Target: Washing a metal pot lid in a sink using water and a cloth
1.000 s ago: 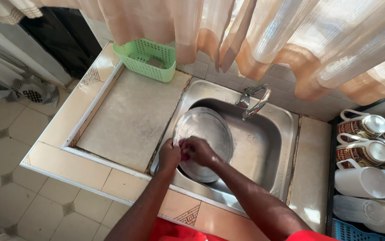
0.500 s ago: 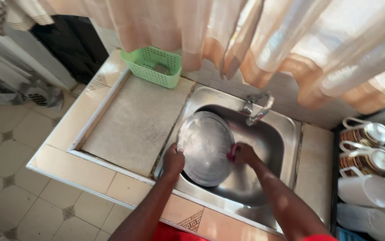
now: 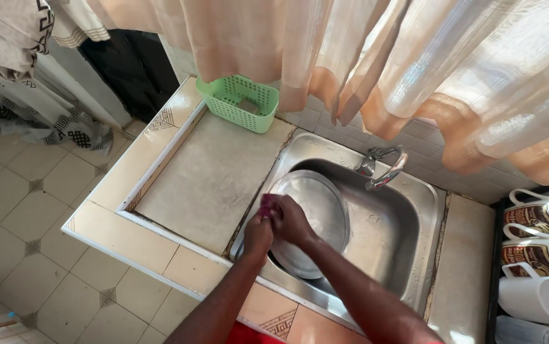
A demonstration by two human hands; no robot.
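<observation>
A round, shiny metal tray (image 3: 316, 216) stands tilted inside the stainless-steel sink basin (image 3: 389, 236), leaning toward its left wall, as a person works at the tray's left rim with both hands. The left hand (image 3: 257, 232) has its grip closed on the tray's near-left edge, steadying it; the right hand (image 3: 287, 220) is clenched around a small pink scrubbing piece (image 3: 266, 202) pressed against the same rim. Propped on edge and likely wet, the tray could slip from the left hand and clatter down into the basin, or the scrubbing hand could skid off the thin rim. One curved chrome tap (image 3: 386, 169) stands behind the basin. One light green perforated plastic basket (image 3: 239, 102) sits at the far corner of the tiled table (image 3: 204, 178), under peach curtains (image 3: 363, 57). At the right edge, four mugs (image 3: 542, 255) are racked on their sides: two patterned, two white.
</observation>
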